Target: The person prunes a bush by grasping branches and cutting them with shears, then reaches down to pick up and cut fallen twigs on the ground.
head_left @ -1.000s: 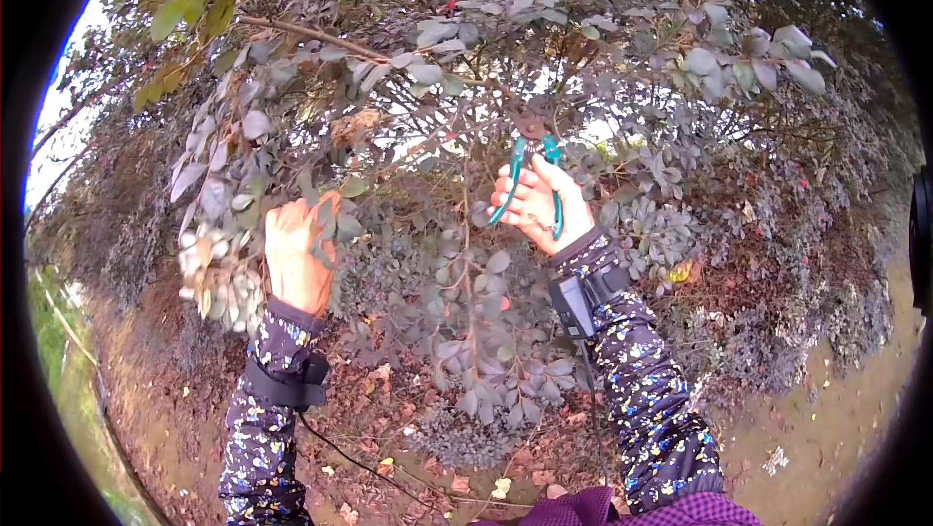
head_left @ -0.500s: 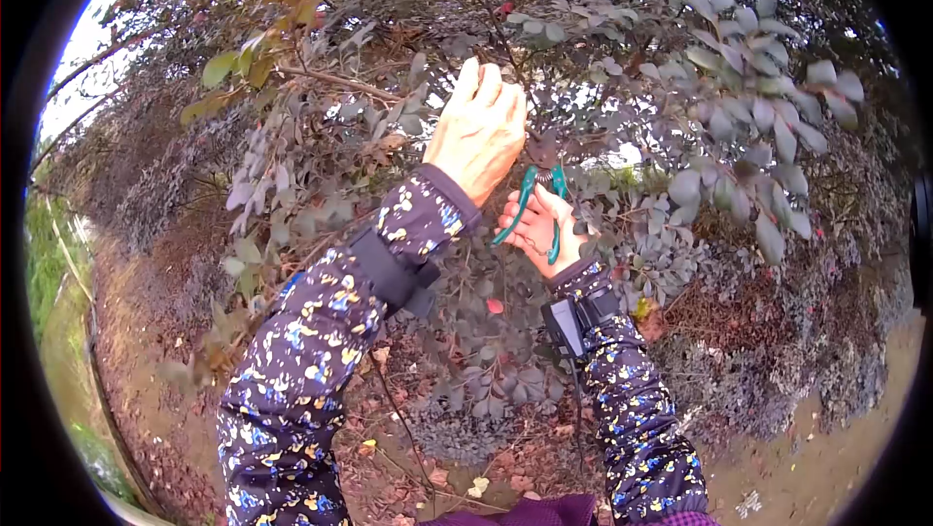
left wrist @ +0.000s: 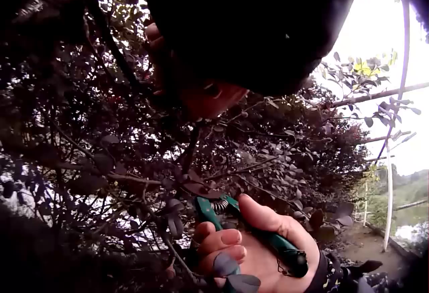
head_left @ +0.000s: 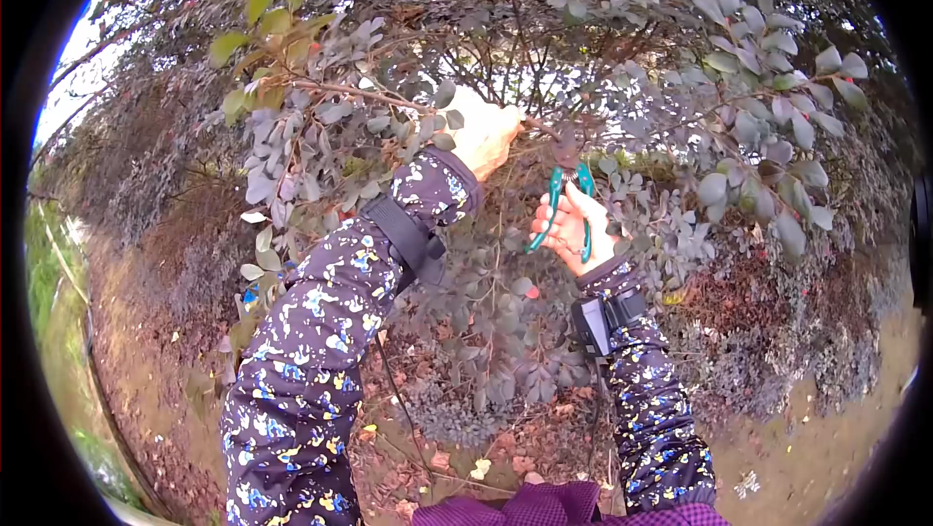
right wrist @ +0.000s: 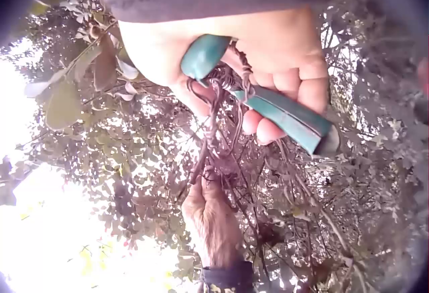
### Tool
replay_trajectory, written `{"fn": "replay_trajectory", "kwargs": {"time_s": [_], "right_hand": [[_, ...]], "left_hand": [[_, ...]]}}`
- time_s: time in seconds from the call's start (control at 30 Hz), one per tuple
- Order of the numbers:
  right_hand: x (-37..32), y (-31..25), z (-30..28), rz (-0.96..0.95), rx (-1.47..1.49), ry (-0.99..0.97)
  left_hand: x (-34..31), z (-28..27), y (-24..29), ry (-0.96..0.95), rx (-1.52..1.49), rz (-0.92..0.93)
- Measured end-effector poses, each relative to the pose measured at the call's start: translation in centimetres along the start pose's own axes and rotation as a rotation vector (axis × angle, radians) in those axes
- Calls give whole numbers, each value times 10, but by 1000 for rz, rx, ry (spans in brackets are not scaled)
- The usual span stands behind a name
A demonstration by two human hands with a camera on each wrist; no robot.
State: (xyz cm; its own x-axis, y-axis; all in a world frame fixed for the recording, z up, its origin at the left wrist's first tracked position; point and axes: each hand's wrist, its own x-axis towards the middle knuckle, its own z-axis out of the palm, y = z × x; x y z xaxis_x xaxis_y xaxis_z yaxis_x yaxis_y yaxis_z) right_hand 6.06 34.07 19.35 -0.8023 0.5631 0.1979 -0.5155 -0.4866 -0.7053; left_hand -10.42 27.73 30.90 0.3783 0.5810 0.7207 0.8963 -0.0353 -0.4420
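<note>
My right hand (head_left: pixel 601 233) holds pruning shears (head_left: pixel 557 198) with teal handles, which are spread apart. The blades point up at a thin branch (head_left: pixel 540 127) and partly blend into the dark leaves. Just left of the blades, my left hand (head_left: pixel 489 137) grips that branch, its fingers partly turned away in the head view. In the right wrist view the left hand (right wrist: pixel 214 224) pinches a woody stem (right wrist: pixel 198 162) beyond the shears (right wrist: pixel 285 114). The left wrist view shows the shears' spring (left wrist: pixel 220 205) below my left hand (left wrist: pixel 213 98), which is mostly in shadow.
Dense shrub with purplish leaves surrounds both hands. A leafy branch (head_left: pixel 768 128) reaches out at the right, and another with greenish leaves (head_left: pixel 262 50) at the upper left. Below lies ground with fallen leaves (head_left: pixel 389 448). A thin cable (head_left: pixel 400 400) hangs from the left wrist.
My left hand has left the leaves at the far left and moved up and right to the branch beside the blades. The right hand keeps the shears nearly in place.
</note>
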Motion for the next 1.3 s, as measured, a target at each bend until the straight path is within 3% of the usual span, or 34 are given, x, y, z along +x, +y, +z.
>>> {"fn": "replay_trajectory", "kwargs": {"time_s": [0.1,0.17,0.2,0.23,0.27,0.33,0.4,0.43,0.5,0.53,0.6,0.63,0.7,0.73,0.77,0.8,0.83,0.9,0.93,0.97,1.03,1.1,1.2,1.3], "right_hand": [[3,4,0,-17,11,-3],[-27,10,2,-34,80,20],[-43,17,12,-71,68,103],[-50,25,-9,-8,320,-52],[-69,31,-3,0,288,0],[-118,36,18,15,104,42],[-155,45,29,-3,-66,39],[-171,47,24,-20,-100,42],[-198,57,-1,-89,-185,130],[-212,59,-13,-37,-259,181],[-243,70,-53,103,-425,295],[-257,80,-61,150,-402,371],[-281,106,-95,296,-331,454],[-288,120,-99,326,-299,546],[-294,132,-103,358,-300,640],[-302,146,-113,408,-267,669],[-306,161,-125,461,-230,696],[-309,184,-137,570,-254,749],[-312,192,-149,677,-237,723],[-315,203,-157,744,-253,723],[-314,213,-157,842,-299,745],[-321,224,-172,929,-232,705],[-336,236,-184,978,-236,774],[-341,217,-135,1053,-343,945]], "left_hand": [[-7,6,-13,-61,4,-30],[-20,1,-8,-306,10,-227],[-30,10,-5,-251,93,-158],[-33,16,-6,-239,45,-239],[-35,6,-17,-363,63,-378],[-55,13,-57,-337,-24,-523],[-76,-7,-85,-438,94,-639],[-99,-13,-103,-291,97,-629],[-144,-35,-126,-218,48,-623],[-166,-50,-125,-246,94,-673],[-244,-47,-140,-141,142,-502],[-261,-62,-125,-261,58,-718],[-336,-67,-112,-377,127,-802],[-362,-76,-94,-394,-37,-933],[-413,-65,-81,-121,55,-687],[-463,-62,-72,-301,-53,-788],[-514,-61,-54,-371,4,-768],[-576,-65,-5,-364,25,-708],[-649,-48,16,-598,-286,-1161],[-679,-48,37,-793,-347,-1163],[-667,-59,81,-1075,-355,-1109],[-652,-62,107,-1224,-380,-1058],[-638,-56,128,-1320,-417,-963],[-626,-41,138,-1335,-441,-852]]}}
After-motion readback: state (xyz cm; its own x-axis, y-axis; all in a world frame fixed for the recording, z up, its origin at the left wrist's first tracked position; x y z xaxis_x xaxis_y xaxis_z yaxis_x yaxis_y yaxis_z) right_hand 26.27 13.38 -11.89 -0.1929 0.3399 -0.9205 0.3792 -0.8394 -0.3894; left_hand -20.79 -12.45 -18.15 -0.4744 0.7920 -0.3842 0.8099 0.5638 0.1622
